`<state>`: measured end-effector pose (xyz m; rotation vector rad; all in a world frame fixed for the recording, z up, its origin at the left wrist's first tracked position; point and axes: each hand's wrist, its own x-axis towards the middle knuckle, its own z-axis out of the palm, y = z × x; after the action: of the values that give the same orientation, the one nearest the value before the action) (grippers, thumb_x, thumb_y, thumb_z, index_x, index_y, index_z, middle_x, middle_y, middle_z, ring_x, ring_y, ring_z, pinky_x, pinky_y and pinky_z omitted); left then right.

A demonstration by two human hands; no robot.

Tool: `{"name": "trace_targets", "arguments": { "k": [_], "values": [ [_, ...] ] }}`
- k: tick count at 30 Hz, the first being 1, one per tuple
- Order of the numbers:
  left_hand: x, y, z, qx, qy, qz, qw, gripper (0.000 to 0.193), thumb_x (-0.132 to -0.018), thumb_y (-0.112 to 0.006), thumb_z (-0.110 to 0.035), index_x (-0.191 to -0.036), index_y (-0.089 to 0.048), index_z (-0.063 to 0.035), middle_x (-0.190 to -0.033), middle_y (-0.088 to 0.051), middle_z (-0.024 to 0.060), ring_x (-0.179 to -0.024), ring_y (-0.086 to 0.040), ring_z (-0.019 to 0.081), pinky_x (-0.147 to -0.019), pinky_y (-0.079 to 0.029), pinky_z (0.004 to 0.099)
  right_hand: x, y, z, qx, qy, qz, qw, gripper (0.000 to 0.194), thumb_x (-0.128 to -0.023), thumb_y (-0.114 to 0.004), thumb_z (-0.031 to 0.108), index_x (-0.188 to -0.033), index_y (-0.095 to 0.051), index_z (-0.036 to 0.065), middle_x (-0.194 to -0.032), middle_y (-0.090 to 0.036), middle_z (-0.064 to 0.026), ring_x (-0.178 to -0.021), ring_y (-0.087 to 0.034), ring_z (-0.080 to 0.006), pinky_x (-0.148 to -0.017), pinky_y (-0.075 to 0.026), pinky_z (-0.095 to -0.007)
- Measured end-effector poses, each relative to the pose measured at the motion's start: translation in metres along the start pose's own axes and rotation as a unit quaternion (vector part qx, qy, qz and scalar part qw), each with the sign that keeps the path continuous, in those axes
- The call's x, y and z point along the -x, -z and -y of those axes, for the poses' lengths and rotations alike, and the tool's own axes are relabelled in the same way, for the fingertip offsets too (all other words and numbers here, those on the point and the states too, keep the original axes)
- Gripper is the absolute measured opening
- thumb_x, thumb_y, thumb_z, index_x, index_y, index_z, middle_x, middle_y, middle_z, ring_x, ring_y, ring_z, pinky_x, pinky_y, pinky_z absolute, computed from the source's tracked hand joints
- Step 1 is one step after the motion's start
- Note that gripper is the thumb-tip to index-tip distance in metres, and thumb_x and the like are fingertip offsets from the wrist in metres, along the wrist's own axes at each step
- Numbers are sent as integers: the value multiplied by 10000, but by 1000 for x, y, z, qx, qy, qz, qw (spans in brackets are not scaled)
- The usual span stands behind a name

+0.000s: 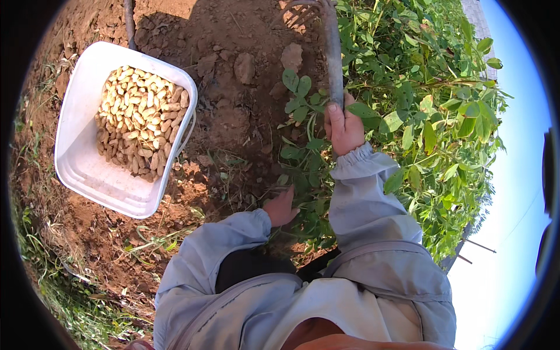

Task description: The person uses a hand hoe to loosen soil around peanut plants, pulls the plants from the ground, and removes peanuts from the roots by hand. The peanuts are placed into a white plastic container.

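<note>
My right hand (345, 127) is closed around the handle of a garden fork or rake (333, 61), whose curved metal tines lie at the top of the view over the soil. Low among green leafy stems is my left hand (281, 208), fingers apart, near the base of the peanut plants (306, 162); whether it touches a stem cannot be told. To the left, a white plastic bucket (76, 144) stands tilted on the ground, holding many unshelled peanuts (140, 113). Its handle hangs at the side nearer my hands.
Dense green plants (420, 105) fill the right side. Reddish-brown soil with clods (245, 68) lies between bucket and plants. A thin stick or pole (129, 24) reaches the bucket's far rim. Grass (70, 302) grows at lower left.
</note>
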<state>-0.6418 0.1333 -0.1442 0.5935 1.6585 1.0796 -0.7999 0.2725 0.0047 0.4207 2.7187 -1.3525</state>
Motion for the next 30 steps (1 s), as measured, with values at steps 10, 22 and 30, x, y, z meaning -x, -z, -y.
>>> {"name": "trace_targets", "arguments": {
  "k": [10,22,30],
  "values": [
    [-8,-12,9,19,-69,-33,997,706,-844,-562,-337,-1294,-226,91,-1229,-407,325,-1047,-490,436,-834,-442,453,138,27,-153,263,-178,100,943,416,-903,-466,414,-1064,-493,32,-762,-588,-248,-733,-573,-442,-626,-434,-490],
    [-11,-20,16,4,-30,28,999,785,-833,-577,-305,-1377,-113,19,-1239,-440,291,-1030,-513,427,-863,-434,449,14,1,-12,-169,-80,-23,982,316,-929,-490,332,-1074,-479,51,-615,-445,15,-468,-389,-65,-413,-301,-222],
    [-4,-3,26,129,-83,-223,963,468,-852,-515,-165,-1271,-396,7,-1191,-480,213,-1093,-468,373,-921,-387,404,91,4,-115,-125,-295,104,942,291,-913,-519,351,-883,-514,62,-561,-423,17,-433,-358,-72,-399,-290,-240]
  ]
}}
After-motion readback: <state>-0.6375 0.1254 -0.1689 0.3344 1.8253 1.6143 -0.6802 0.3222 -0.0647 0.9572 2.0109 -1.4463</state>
